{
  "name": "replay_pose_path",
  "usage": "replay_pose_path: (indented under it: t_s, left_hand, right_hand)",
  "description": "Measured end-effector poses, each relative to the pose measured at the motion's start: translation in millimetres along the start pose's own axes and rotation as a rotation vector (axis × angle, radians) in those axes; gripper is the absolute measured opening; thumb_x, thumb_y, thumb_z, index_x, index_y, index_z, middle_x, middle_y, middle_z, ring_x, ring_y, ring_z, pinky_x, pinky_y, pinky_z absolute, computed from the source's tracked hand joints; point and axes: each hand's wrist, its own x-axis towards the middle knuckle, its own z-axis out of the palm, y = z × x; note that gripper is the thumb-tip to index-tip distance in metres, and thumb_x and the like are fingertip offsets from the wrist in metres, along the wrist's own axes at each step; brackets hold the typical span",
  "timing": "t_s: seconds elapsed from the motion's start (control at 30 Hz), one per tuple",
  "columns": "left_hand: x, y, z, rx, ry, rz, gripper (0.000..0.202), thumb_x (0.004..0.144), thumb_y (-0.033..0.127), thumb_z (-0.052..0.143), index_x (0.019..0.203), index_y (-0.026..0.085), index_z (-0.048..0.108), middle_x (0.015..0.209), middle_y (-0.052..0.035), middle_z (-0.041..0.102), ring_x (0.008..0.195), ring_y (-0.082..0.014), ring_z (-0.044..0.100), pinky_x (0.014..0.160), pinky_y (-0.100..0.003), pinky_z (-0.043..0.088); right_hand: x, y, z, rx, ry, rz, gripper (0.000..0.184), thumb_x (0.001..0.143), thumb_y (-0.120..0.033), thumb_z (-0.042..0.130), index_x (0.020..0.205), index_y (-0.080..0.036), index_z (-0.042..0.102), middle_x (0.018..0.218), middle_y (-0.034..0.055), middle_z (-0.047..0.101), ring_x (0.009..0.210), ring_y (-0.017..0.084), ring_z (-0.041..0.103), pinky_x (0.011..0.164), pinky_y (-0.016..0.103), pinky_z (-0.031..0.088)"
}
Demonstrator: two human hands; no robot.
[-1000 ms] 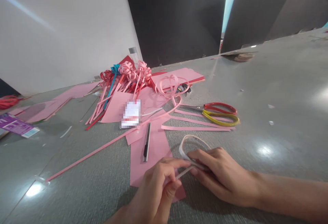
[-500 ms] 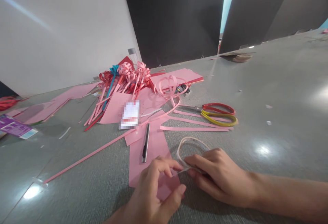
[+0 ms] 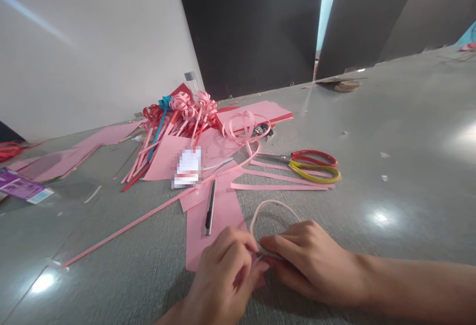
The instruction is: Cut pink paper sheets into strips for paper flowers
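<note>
My right hand (image 3: 316, 261) is closed round the near side of a thin whitish ring, which looks like a roll of clear tape (image 3: 253, 222). The roll's far arc stands out beyond my fingers. Against its left side, my left hand (image 3: 225, 270) pinches at the tape with thumb and fingertips; the exact grip is partly hidden. Just beyond my left hand lies a box cutter (image 3: 210, 208) on a pink paper sheet (image 3: 231, 211). Scissors (image 3: 314, 166) with red and yellow handles rest over pink paper strips (image 3: 278, 187).
Paper flowers on stems (image 3: 182, 109) are heaped at the back left. A curled pink paper loop (image 3: 245, 129) stands behind the scissors, trailing a long strip (image 3: 130, 224) leftward. A purple box (image 3: 22, 185) lies at the far left. Dark panels (image 3: 249, 27) border the table's back.
My left thumb and fingers have closed together at the tape, where they were apart before. Both hands and the roll have shifted slightly; the view has moved a little.
</note>
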Motion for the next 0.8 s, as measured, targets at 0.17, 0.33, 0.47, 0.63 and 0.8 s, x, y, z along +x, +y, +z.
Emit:
replay_pose_path:
  t_s: [0.17, 0.33, 0.47, 0.63, 0.8]
  left_hand:
    - [1.9, 0.6, 0.1, 0.051, -0.017, 0.045, 0.023, 0.083, 0.008, 0.05, 0.067, 0.018, 0.037, 0.08, 0.0013, 0.054, 0.071, -0.0084, 0.055, 0.061, -0.018, 0.044]
    - [3.7, 1.6, -0.7, 0.062, -0.025, 0.073, 0.023, 0.08, 0.004, 0.048, 0.065, 0.019, 0.04, 0.078, 0.0005, 0.056, 0.069, -0.0098, 0.055, 0.061, -0.019, 0.045]
    - [6.6, 4.9, -2.7, 0.071, -0.035, 0.098, 0.023, 0.079, 0.002, 0.045, 0.064, 0.019, 0.042, 0.078, 0.0001, 0.058, 0.068, -0.0099, 0.054, 0.059, -0.018, 0.045]
    - [7.8, 7.1, -2.8, 0.098, -0.025, 0.126, 0.022, 0.078, 0.001, 0.044, 0.065, 0.018, 0.044, 0.076, -0.0001, 0.058, 0.067, -0.0097, 0.053, 0.058, -0.019, 0.044]
    - [4.1, 6.2, -1.0, 0.118, -0.027, 0.177, 0.02, 0.074, 0.001, 0.042, 0.07, 0.02, 0.047, 0.076, 0.0, 0.061, 0.066, -0.0108, 0.054, 0.056, -0.019, 0.045]
  right_hand:
    - [1.1, -0.2, -0.8, 0.012, 0.0, 0.016, 0.012, 0.087, -0.02, 0.039, 0.083, -0.018, 0.049, 0.062, -0.0026, 0.058, 0.047, 0.009, 0.045, 0.047, 0.025, 0.024]
    - [0.1, -1.1, -0.4, -0.015, 0.008, 0.01, 0.013, 0.085, -0.019, 0.037, 0.082, -0.018, 0.05, 0.06, -0.0024, 0.057, 0.045, 0.009, 0.044, 0.046, 0.026, 0.023]
    - [0.6, -3.0, -3.1, -0.011, -0.009, 0.005, 0.012, 0.08, -0.018, 0.037, 0.079, -0.019, 0.049, 0.059, -0.0022, 0.056, 0.045, 0.01, 0.043, 0.046, 0.027, 0.023]
    - [0.8, -4.2, -5.2, -0.003, -0.003, -0.001, 0.013, 0.077, -0.019, 0.036, 0.078, -0.019, 0.049, 0.057, -0.0018, 0.055, 0.044, 0.01, 0.039, 0.046, 0.027, 0.022]
    - [0.6, -5.4, -6.6, 0.034, 0.019, -0.012, 0.013, 0.074, -0.018, 0.037, 0.075, -0.019, 0.049, 0.055, -0.0026, 0.053, 0.042, 0.01, 0.035, 0.046, 0.027, 0.022]
